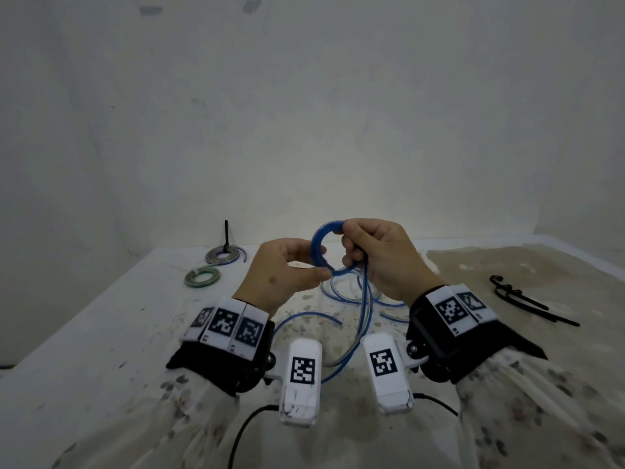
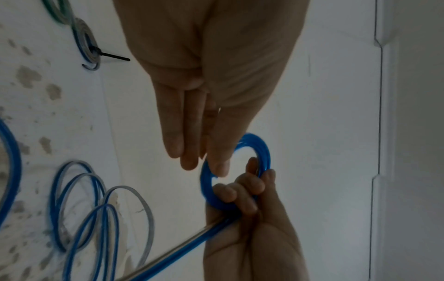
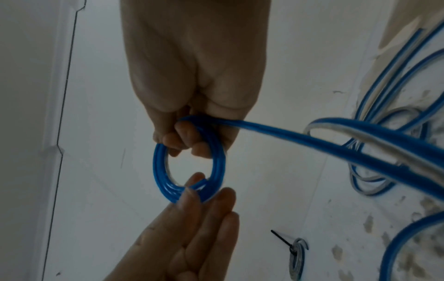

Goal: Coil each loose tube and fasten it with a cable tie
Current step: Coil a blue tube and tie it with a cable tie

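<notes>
A small coil of blue tube (image 1: 316, 245) is held upright above the table between both hands. My left hand (image 1: 319, 264) pinches its lower left side between thumb and fingers; the left wrist view shows this left hand (image 2: 209, 167) on the coil (image 2: 263, 150). My right hand (image 1: 351, 255) has its fingers curled through the ring on the right; in the right wrist view the right hand (image 3: 190, 144) grips the coil (image 3: 159, 171). The uncoiled tail (image 1: 363, 309) hangs down from the right hand to the table, and this tail (image 3: 312, 140) trails off to the right.
Several loose blue and clear tube loops (image 1: 338, 289) lie on the stained white table (image 1: 101, 333) under the hands. Two finished coils sit at the back left: one (image 1: 225, 257) with a black tie sticking up, one greenish (image 1: 202, 277). Black cable ties (image 1: 521, 297) lie at right.
</notes>
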